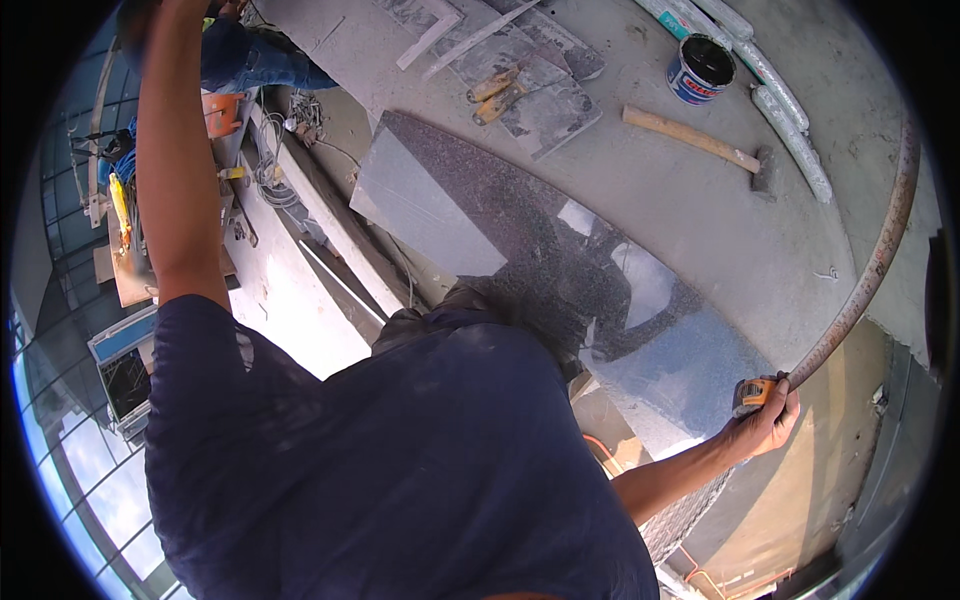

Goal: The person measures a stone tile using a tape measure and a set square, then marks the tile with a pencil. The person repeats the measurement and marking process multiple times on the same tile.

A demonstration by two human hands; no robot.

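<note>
One orange-and-black tape measure (752,397) sits in your right hand (772,418), the grip wrapped around its case, just by the right-hand end of a dark, speckled granite slab (540,215). Your left arm (180,180) stretches toward the upper left and runs out at the top edge; the state of the left hand's grip cannot be told. The slab lies slantwise before you, its polished face carrying bright reflections. Beyond it, on the gray surface (600,185), a wooden-handled hammer (690,138) rests with its head to the right, near an open tin (702,72) standing upright. Two yellow-handled tools (495,97) lie on flat stone pieces (550,115). At upper left, another person (275,62) shows in blue jeans.
</note>
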